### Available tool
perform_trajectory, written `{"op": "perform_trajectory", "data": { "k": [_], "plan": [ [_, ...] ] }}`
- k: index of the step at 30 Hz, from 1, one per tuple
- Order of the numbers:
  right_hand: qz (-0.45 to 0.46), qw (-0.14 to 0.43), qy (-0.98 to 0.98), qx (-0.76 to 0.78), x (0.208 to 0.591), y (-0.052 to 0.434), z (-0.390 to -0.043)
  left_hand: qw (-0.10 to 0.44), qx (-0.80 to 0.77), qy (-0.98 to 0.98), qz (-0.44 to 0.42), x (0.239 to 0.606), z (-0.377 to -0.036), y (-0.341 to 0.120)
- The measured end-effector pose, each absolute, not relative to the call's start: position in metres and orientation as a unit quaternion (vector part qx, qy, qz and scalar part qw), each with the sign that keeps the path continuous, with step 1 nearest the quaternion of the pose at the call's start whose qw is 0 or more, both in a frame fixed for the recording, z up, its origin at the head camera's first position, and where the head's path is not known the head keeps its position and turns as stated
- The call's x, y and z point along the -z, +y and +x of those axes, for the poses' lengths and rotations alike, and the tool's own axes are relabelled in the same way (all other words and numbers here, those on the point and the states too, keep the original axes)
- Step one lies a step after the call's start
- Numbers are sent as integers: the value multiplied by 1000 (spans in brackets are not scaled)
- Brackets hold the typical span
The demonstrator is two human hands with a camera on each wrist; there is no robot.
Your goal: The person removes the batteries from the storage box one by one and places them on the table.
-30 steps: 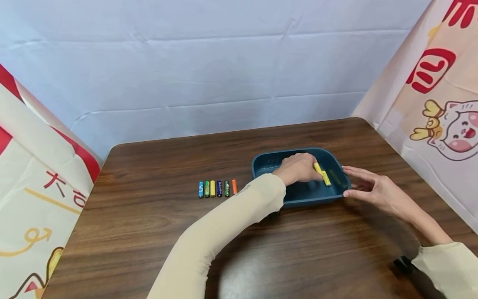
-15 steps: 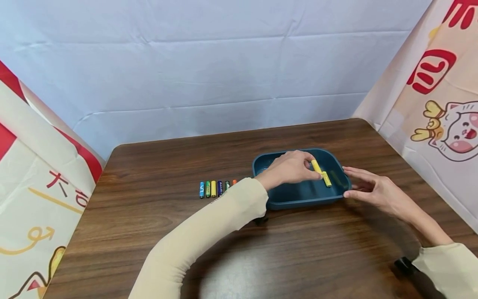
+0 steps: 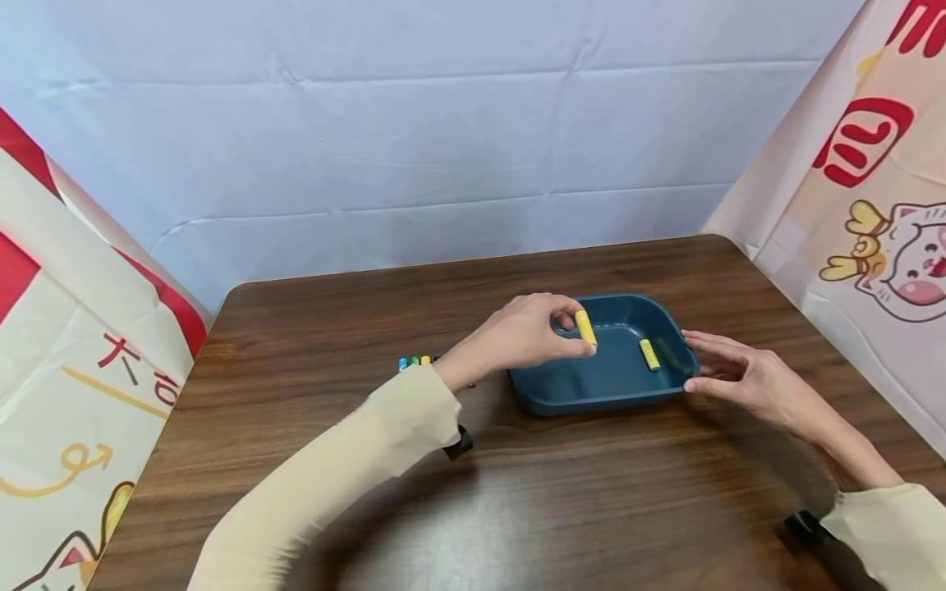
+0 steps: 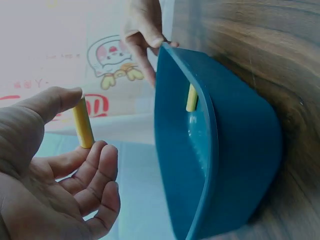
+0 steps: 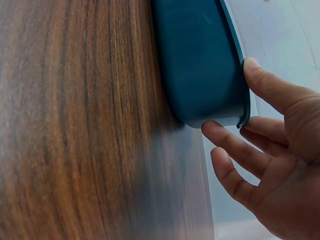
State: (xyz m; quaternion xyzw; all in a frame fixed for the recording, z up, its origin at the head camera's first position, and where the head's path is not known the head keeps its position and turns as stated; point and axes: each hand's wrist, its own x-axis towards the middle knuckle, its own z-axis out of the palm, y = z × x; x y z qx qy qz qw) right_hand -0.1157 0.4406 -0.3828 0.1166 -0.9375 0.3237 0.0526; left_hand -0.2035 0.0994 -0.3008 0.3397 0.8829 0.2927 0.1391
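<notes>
Between thumb and fingertips, my left hand [image 3: 526,335] pinches a yellow battery [image 3: 585,327] by its two ends, above the left part of a dark blue plastic tray [image 3: 602,403]. In the left wrist view this yellow battery [image 4: 83,123] is raised beside the tray's rim, the other fingers loosely bent. A second yellow battery [image 3: 649,355] lies inside the tray toward its right end. My right hand [image 3: 754,382] holds the tray's right end; in the right wrist view the thumb is on the rim and fingers reach the end wall [image 5: 220,121].
Left of the tray, a row of several coloured batteries [image 3: 414,362] lies on the dark wooden table [image 3: 517,492], partly hidden by my left arm. A white cloth [image 3: 414,148] hangs behind the table, with printed cloths at both sides.
My left hand has lifted the yellow battery from near the other one in the tray and moved it left. The forearm now covers more of the battery row. My right hand stays at the tray's end.
</notes>
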Motion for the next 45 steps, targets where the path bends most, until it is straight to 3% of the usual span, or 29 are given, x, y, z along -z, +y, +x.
{"op": "perform_trajectory", "data": {
  "k": [12,28,45],
  "plan": [
    [118,55,-935,-329,384,441,-117,133,-326,884,308,295,-202,24],
    [119,60,-934,-332,386,442,-116,111,-358,896,237,328,-212,-83],
    [121,59,-935,-329,387,440,-115,152,-348,895,233,381,-229,-136]
  ]
}}
